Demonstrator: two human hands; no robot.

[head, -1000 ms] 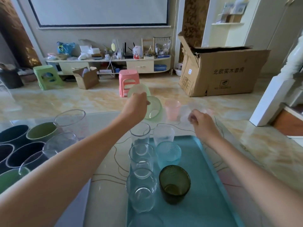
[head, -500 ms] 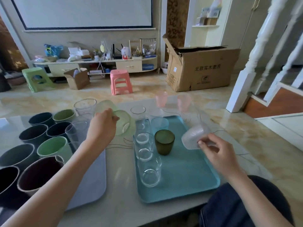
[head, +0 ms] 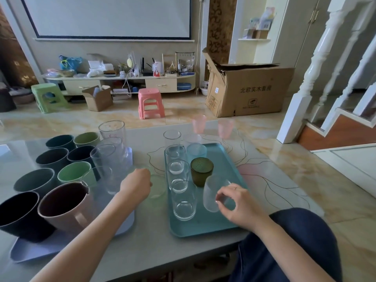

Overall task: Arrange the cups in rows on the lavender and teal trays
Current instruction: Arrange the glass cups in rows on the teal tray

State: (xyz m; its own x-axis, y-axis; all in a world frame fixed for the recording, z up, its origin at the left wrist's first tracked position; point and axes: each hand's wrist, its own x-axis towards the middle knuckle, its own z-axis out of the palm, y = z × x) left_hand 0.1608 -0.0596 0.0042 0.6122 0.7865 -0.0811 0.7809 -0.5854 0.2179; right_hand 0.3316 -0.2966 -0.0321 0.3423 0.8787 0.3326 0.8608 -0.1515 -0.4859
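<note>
Head view: the left hand (head: 136,185) has its fingers curled round a pale green translucent plastic cup (head: 156,187), held tilted above the bare strip of pale glossy worktop (head: 146,244) between the two trays. The right hand (head: 237,204) pinches a frosted clear plastic cup (head: 212,193) between thumb and fingers; the cup is upright at the near middle of the flat teal plastic tray (head: 221,153), though whether its base touches the tray cannot be told.

On that tray, a column of clear smooth glass tumblers (head: 179,176) runs along its 9 o'clock edge, and a dark green textured glass cup (head: 201,170) and a pale blue textured cup (head: 196,151) stand just beside the column. The tray's 3 o'clock side is open.

At 9 o'clock lies the flat lavender plastic tray (head: 126,224), crowded with matte opaque mugs (head: 67,206) in dark blue, green, grey and dusty pink, plus tall clear cups (head: 112,131) along its 3 o'clock edge.

Two pink translucent cups (head: 199,124) stand on the worktop near its far edge at 12 o'clock, beyond the teal tray.
</note>
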